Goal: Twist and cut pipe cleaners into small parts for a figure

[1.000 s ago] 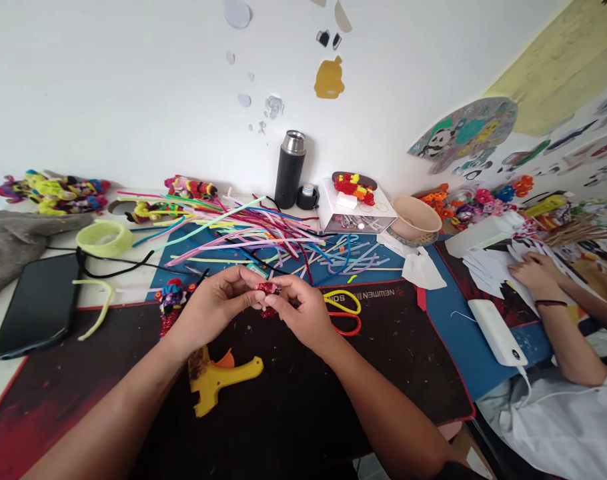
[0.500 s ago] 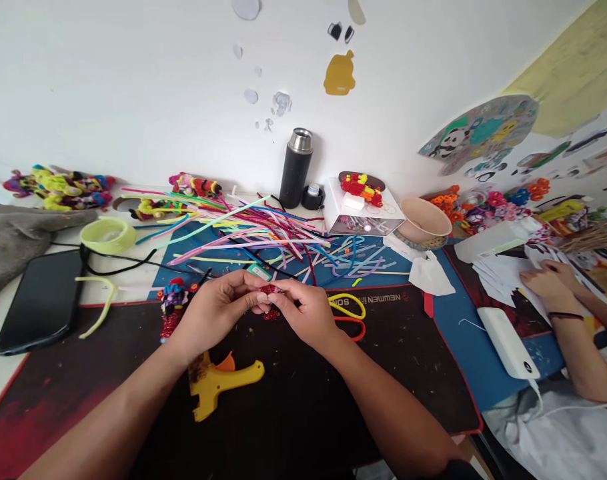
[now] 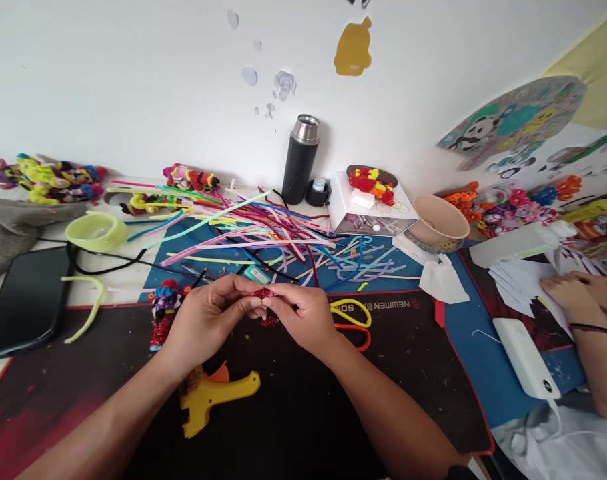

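Note:
Between both hands I pinch a small piece of glittery red pipe cleaner (image 3: 263, 293), part of it hanging below my fingers. My left hand (image 3: 211, 317) is closed on its left side, and my right hand (image 3: 303, 317) grips it from the right. Fingertips cover most of its shape. Left of my left hand lies a small pipe-cleaner doll (image 3: 164, 313) with a red glittery lower part. A yellow hot glue gun (image 3: 218, 397) rests on the black mat below my hands. Beside my right hand, scissors with yellow and red handles (image 3: 353, 317) are partly hidden.
A heap of coloured pipe cleaners (image 3: 248, 227) spreads behind my hands. Further back stand a black thermos (image 3: 300, 163) and a white box (image 3: 373, 213). A phone (image 3: 26, 300) and roll of tape (image 3: 96, 231) lie left. At right are a power bank (image 3: 526, 357) and another person's arms (image 3: 591, 333).
The camera view has shifted a little, so right-hand items sit further right and left-hand items further left. Both hands keep hold of the red pipe cleaner, with fingers slightly moved.

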Available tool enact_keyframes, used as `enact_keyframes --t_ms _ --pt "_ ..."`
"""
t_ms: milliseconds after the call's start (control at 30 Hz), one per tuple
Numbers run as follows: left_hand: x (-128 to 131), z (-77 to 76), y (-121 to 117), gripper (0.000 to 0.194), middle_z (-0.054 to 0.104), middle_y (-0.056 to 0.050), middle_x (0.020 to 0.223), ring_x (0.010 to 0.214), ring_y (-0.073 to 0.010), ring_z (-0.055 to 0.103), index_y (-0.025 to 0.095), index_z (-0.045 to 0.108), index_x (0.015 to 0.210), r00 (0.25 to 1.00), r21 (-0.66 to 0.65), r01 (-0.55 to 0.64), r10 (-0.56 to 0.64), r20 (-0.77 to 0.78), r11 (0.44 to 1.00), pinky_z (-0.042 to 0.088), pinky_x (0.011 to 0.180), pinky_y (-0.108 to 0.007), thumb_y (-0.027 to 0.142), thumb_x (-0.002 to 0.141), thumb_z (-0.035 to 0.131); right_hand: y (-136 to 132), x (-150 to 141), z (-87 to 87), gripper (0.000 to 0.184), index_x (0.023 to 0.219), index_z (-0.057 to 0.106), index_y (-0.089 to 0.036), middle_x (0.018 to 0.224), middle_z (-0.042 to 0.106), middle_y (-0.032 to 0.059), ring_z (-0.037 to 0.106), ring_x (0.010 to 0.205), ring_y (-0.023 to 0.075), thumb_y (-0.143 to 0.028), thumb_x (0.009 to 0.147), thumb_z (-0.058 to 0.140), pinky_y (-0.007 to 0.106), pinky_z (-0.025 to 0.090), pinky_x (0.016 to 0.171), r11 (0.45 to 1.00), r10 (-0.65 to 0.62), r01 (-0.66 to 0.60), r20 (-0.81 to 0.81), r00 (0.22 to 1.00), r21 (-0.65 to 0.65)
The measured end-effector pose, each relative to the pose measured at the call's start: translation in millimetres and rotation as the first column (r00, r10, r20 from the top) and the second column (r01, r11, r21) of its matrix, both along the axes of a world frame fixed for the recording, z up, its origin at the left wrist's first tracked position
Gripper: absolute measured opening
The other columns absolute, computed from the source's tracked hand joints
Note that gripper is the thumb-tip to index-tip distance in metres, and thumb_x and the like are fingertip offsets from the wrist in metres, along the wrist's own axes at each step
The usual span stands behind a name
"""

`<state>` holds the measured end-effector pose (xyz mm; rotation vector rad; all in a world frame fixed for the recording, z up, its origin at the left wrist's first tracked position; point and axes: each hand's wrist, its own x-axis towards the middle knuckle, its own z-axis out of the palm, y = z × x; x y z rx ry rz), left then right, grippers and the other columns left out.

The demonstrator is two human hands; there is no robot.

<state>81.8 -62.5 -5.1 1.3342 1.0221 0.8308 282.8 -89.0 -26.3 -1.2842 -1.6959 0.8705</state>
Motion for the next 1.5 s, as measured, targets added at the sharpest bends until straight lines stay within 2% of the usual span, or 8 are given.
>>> enact_keyframes --t_ms 433,567,667,767,967,1100,1167,1500 --pt "6.4 0.6 -2.2 0.038 0.084 -0.005 0.079 0.070 -0.0221 0.082 0.020 0.077 0.093 0.998 -0.034 -0.060 0.061 0.022 0.998 0.069 0.070 -0.030 0.056 0.088 0.087 3.1 1.1 -8.4 0.023 0.113 0.086 -0.024 0.102 0.087 0.0048 0.082 0.086 0.0183 -0.035 0.107 0.066 0.025 0.058 0.077 0.998 0.026 -0.023 -0.052 0.998 0.055" --pt "5.5 -7.2 -0.6 0.030 0.084 -0.003 0.085 0.074 -0.0216 0.082 0.022 0.076 0.094 0.993 0.138 -0.098 0.106 -0.055 0.986 0.068 0.073 -0.030 0.051 0.092 0.083 5.6 0.8 -11.1 0.027 0.119 0.083 -0.023 0.091 0.083 0.0033 0.073 0.071 0.0147 -0.039 0.105 0.066 0.024 0.055 0.069 0.997 0.026 -0.035 -0.127 0.992 -0.069" --pt "2.2 -10.0 -0.7 0.017 0.084 -0.001 0.090 0.080 -0.0206 0.081 0.024 0.078 0.097 0.977 0.333 -0.090 0.148 -0.154 0.939 0.065 0.076 -0.028 0.041 0.094 0.080 4.0 1.8 -9.0 0.032 0.122 0.079 -0.020 0.067 0.067 -0.0032 0.059 0.052 0.0115 -0.043 0.103 0.067 0.023 0.048 0.057 0.979 0.031 -0.079 -0.244 0.969 -0.188" --pt "0.5 -10.0 -2.4 0.011 0.084 0.000 0.091 0.080 -0.0196 0.080 0.025 0.077 0.099 0.968 0.409 -0.046 0.142 -0.207 0.911 0.063 0.075 -0.027 0.035 0.097 0.076 -0.2 3.6 -8.3 0.032 0.117 0.075 -0.018 0.062 0.058 -0.0068 0.054 0.047 0.0100 -0.045 0.102 0.068 0.023 0.044 0.051 0.958 0.010 -0.106 -0.338 0.941 -0.268" --pt "2.8 -8.0 -3.2 0.017 0.084 -0.002 0.097 0.085 -0.0203 0.080 0.024 0.076 0.106 0.969 0.369 0.024 0.069 -0.236 0.929 0.063 0.078 -0.027 0.038 0.096 0.076 -5.6 3.8 -12.9 0.026 0.106 0.073 -0.020 0.063 0.059 -0.0057 0.054 0.047 0.0098 -0.045 0.102 0.069 0.023 0.043 0.051 0.964 -0.043 -0.049 -0.333 0.942 -0.263" --pt "3.6 -3.6 -0.7 0.032 0.086 -0.005 0.109 0.095 -0.0250 0.083 0.024 0.078 0.117 0.986 0.240 0.076 -0.037 -0.161 0.968 0.066 0.086 -0.033 0.047 0.094 0.079 -5.1 2.2 -12.1 0.024 0.106 0.073 -0.020 0.061 0.058 -0.0057 0.053 0.046 0.0105 -0.043 0.101 0.068 0.023 0.043 0.050 0.972 -0.064 -0.012 -0.312 0.948 -0.236" --pt "3.1 -3.2 0.1 0.035 0.087 -0.007 0.112 0.098 -0.0268 0.083 0.024 0.081 0.117 0.986 0.201 0.062 -0.029 -0.163 0.978 0.066 0.088 -0.034 0.050 0.093 0.079 -5.2 1.6 -11.4 0.023 0.105 0.073 -0.020 0.060 0.058 -0.0054 0.054 0.047 0.0112 -0.042 0.100 0.068 0.024 0.042 0.051 0.976 -0.060 -0.003 -0.278 0.959 -0.219" --pt "0.5 -2.1 -0.1 0.020 0.087 -0.003 0.097 0.084 -0.0222 0.080 0.026 0.086 0.105 0.965 0.319 0.053 0.034 -0.259 0.946 0.061 0.080 -0.029 0.041 0.097 0.076 -6.6 3.1 -2.2 0.026 0.101 0.075 -0.019 0.060 0.057 -0.0055 0.054 0.047 0.0106 -0.044 0.101 0.065 0.024 0.045 0.053 0.956 -0.012 -0.082 -0.317 0.948 -0.282"
